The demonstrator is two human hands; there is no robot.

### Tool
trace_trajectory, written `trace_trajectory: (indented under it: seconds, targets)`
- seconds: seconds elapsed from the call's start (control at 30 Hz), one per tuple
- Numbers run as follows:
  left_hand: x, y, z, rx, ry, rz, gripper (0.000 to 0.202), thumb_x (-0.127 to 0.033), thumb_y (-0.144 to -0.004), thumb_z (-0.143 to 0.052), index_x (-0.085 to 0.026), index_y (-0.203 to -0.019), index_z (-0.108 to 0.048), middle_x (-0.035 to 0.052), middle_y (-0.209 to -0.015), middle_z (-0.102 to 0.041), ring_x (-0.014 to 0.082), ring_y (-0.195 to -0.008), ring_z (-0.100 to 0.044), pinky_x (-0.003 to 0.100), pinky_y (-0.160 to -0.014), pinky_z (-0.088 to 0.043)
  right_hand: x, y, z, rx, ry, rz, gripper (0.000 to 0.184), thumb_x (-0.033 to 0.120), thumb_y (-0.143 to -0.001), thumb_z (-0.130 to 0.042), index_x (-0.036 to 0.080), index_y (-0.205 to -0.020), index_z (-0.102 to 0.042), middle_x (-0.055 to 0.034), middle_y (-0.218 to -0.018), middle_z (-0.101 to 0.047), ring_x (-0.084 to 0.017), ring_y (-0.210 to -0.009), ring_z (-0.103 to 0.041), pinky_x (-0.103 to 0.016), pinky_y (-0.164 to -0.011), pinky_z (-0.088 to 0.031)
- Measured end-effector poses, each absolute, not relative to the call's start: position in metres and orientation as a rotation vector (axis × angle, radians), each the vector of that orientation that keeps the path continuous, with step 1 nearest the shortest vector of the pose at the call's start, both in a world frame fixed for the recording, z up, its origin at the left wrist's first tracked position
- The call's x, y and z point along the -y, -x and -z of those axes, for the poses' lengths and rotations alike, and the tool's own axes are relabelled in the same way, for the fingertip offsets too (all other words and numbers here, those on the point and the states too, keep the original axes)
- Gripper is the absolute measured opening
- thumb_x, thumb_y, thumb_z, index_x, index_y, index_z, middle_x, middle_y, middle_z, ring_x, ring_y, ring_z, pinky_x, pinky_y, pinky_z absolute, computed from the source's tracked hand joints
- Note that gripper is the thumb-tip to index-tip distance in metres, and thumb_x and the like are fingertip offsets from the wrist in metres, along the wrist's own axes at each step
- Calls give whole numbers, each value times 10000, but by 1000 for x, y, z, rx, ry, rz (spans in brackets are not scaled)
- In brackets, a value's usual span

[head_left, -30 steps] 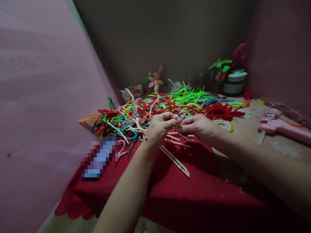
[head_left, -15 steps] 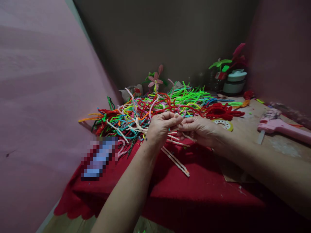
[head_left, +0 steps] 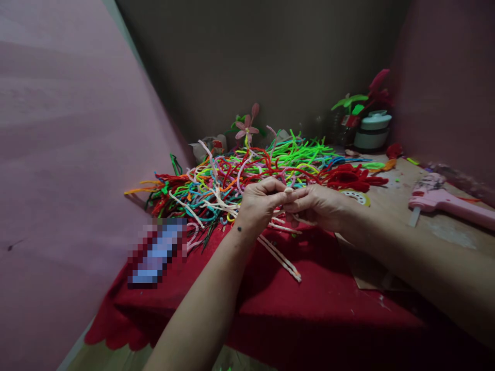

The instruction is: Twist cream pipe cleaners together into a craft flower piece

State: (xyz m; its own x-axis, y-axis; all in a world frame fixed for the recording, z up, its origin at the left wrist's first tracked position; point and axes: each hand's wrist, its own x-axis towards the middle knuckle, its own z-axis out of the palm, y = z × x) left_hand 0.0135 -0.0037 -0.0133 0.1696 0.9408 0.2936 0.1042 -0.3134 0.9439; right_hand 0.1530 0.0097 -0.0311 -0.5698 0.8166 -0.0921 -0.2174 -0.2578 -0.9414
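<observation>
My left hand (head_left: 265, 198) and my right hand (head_left: 309, 203) meet fingertip to fingertip above the red cloth (head_left: 328, 288). Both are closed in a pinch on a cream pipe cleaner (head_left: 303, 220). A length of it sticks out below my right fingers, and a small pale bit shows between the thumbs; the rest is hidden by the fingers. Two cream pipe cleaners (head_left: 280, 258) lie on the cloth below my hands. Just beyond the hands spreads a heap of pipe cleaners (head_left: 232, 172) in many colours.
A pink glue gun (head_left: 444, 198) lies at right, near a yellow tape roll (head_left: 356, 197). Red fuzzy pieces (head_left: 353, 178) sit beside the heap. Behind stand a lidded jar (head_left: 373, 131) and a pink flower (head_left: 246, 129). A blurred-out flat object (head_left: 158, 252) lies at left.
My left fingertips have shifted slightly right and down, closer against the right ones. Both hands keep their pinch, and the things on the table stay where they were.
</observation>
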Motion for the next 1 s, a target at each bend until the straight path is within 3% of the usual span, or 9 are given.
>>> trace_trajectory:
  seconds: [0.1,0.27,0.47,0.63,0.77,1.0]
  targets:
    - [2,-14,19,-1092,-1912,-1394,145,-273,-698,-625,-148,-626,-608,2,-641,-567,100,-606,-508,229,-586,-409,-10,-152,31,1271,848,-1822,103,145,-493,-680,135,-544,-591,7,-457,-561,-99,-419,-495,-239,-468,-366]
    - [6,-15,26,-1354,-2438,-1525,161,-252,-765,-555,-172,-636,-610,24,-668,-582,130,-700,-517,258,-694,-402,-6,-150,33,1400,951,-1526,81,96,-522,-588,131,-452,-567,6,-399,-532,-73,-377,-430,-227,-423,-293]
    - [3,-18,22,-1273,-1735,-1404,278,-384,-757,-554,-151,-606,-571,-4,-565,-561,90,-512,-487,216,-515,-389,-5,-150,31,1386,960,-1580,177,245,-545,-706,131,-479,-587,-24,-444,-579,-100,-389,-475,-250,-442,-354]
    - [-1,-6,6,-1205,-1618,-1171,337,-468,-738,-555,-133,-730,-593,17,-645,-597,89,-540,-511,212,-512,-385,-12,-152,32,1272,933,-1573,236,291,-545,-744,130,-485,-583,-15,-450,-564,-88,-402,-470,-243,-447,-381]
    - [2,1,2,-1291,-1921,-834,254,-379,-691,-630,-126,-703,-615,7,-597,-581,99,-535,-497,219,-520,-366,-13,-153,35,1253,929,-1528,272,333,-573,-736,134,-488,-573,-7,-448,-546,-86,-409,-459,-238,-437,-363]
    - [13,-18,19,-1830,-2872,-815,194,-203,-829,-416,-147,-778,-595,87,-697,-628,177,-644,-561,282,-619,-353,-10,-150,32,1145,945,-1423,295,273,-595,-732,165,-441,-504,6,-416,-510,-86,-392,-437,-250,-420,-350]
